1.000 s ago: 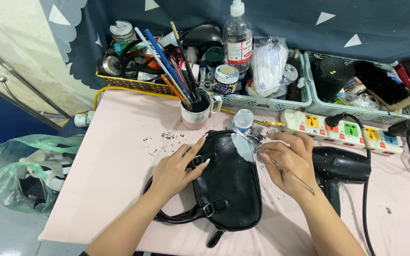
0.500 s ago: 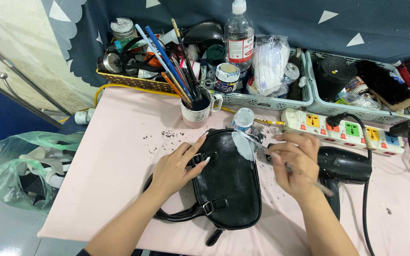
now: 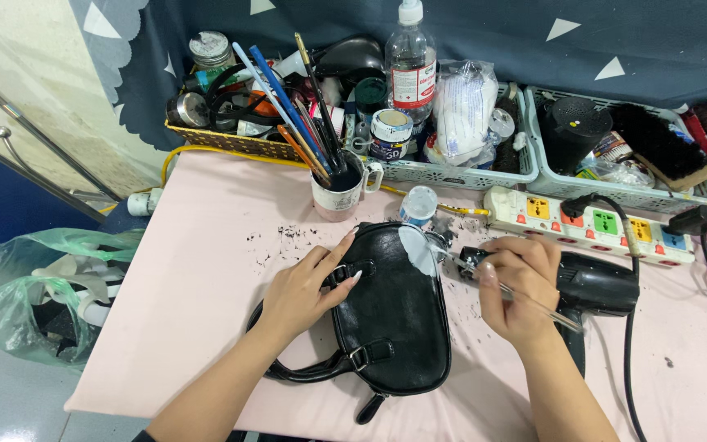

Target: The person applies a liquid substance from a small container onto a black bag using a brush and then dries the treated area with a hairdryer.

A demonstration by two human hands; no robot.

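Handbag (image 3: 398, 315), black, flat on pink bench (image 3: 206, 270), pinned by spread left hand (image 3: 308, 286); right hand (image 3: 517, 286) closed on thin brush (image 3: 525, 296). Best worked in light strokes toward pale patch (image 3: 417, 248).

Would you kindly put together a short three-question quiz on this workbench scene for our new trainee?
1. True or false: the left hand rests on the black handbag.
2. What does the right hand hold? A) a thin brush B) scissors C) a sponge
3. Fill in: the pale patch on the handbag lies at its end nearest the ____ of brushes.

Key:
1. True; the palm and fingers lie flat on it.
2. A; its tip meets the pale patch.
3. mug; it stands just beyond the bag, with a hair dryer to the right.
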